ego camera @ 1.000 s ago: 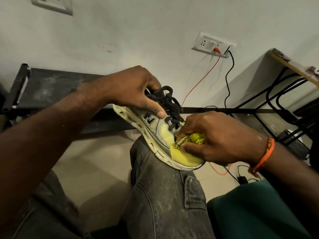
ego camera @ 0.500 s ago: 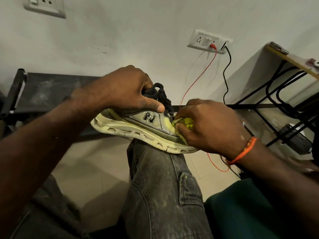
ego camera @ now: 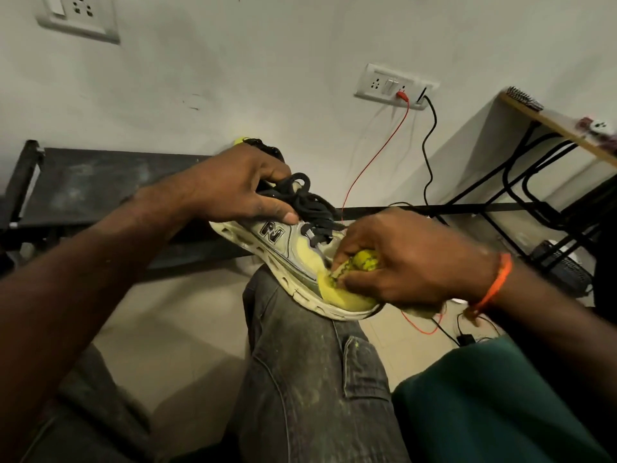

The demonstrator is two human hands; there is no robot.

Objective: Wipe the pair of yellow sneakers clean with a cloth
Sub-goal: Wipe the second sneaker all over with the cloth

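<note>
Head view: sneaker (ego camera: 287,259) rests tilted on the knee (ego camera: 300,329). Left hand (ego camera: 233,185) grips its heel end; right hand (ego camera: 400,259) pinches a yellow cloth (ego camera: 362,262) against the toe.

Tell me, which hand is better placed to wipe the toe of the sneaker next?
The right hand. It already pinches the yellow cloth against the toe of the sneaker, while the left hand grips the heel end to steady it.
</note>
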